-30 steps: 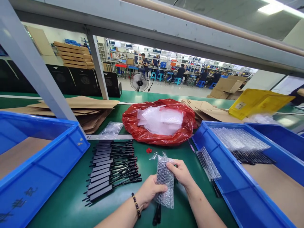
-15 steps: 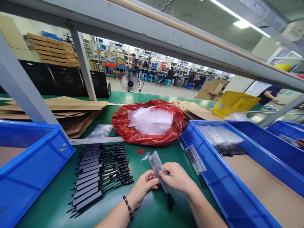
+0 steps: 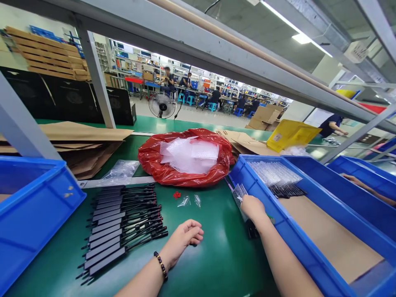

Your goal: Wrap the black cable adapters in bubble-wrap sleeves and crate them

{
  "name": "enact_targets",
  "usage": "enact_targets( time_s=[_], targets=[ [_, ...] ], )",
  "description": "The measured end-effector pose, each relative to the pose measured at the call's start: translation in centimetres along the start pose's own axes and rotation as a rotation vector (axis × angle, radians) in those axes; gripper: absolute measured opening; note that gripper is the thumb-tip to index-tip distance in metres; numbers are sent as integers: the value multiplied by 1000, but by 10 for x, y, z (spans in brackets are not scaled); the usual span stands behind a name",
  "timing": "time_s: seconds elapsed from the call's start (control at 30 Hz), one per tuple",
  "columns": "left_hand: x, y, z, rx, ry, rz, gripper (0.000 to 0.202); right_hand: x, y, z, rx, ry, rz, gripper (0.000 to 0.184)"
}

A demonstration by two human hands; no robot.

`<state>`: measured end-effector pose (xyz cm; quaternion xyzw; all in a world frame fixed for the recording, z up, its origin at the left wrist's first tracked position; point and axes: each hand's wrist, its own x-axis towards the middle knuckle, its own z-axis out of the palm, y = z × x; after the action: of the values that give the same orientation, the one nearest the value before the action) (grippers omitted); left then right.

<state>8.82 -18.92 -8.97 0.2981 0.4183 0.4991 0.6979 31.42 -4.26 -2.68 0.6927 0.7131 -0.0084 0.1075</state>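
Observation:
My left hand (image 3: 185, 238), with a beaded bracelet on its wrist, hovers over the green tabletop, loosely half curled and holding nothing. To the right, my right hand (image 3: 253, 208) is closed on a bubble-wrap pouch (image 3: 239, 192) against the outer side of a blue bin (image 3: 275, 220). Black ends (image 3: 252, 231) stick out below that hand, and the hand partly covers the pouch. Left of my left hand lies a slanted row of black flat devices (image 3: 107, 231) with cables. Small red pieces (image 3: 176, 195) and little clear plastic pieces (image 3: 185, 201) lie beyond it.
A red plastic bag (image 3: 185, 179) of white bubble-wrap pouches (image 3: 198, 154) stands behind. The right bin has a row of wrapped items (image 3: 275, 175). Another blue bin (image 3: 34, 214) edges the left; cardboard sheets (image 3: 83, 136) lie behind it. A co-worker's hand (image 3: 359, 181) reaches in at right.
My right hand has moved right with the wrapped pouch, from between both hands to the bin's side. My left hand has let go of it. The camera view has shifted slightly.

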Motion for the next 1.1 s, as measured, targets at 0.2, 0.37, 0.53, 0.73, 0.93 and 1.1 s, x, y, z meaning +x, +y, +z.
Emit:
enact_targets(
  time_s=[0.2,0.37,0.53,0.73,0.93,1.1],
  targets=[
    [1,-2,-1,6,4,-7,28,1,-3,-3,14,-43,-7,30],
    [1,-2,0,16,11,-8,29,14,-14,-5,25,-14,6,33],
    [1,-1,1,26,16,-13,29,16,-10,-5,25,-24,-16,31],
    [3,-1,0,37,12,-16,30,12,-1,0,17,-37,18,31],
    [4,-4,-1,43,11,-25,34,14,-2,1,17,-14,41,28],
    [4,-3,-1,52,7,-24,33,6,-2,-3,-4,21,42,27]
  ],
)
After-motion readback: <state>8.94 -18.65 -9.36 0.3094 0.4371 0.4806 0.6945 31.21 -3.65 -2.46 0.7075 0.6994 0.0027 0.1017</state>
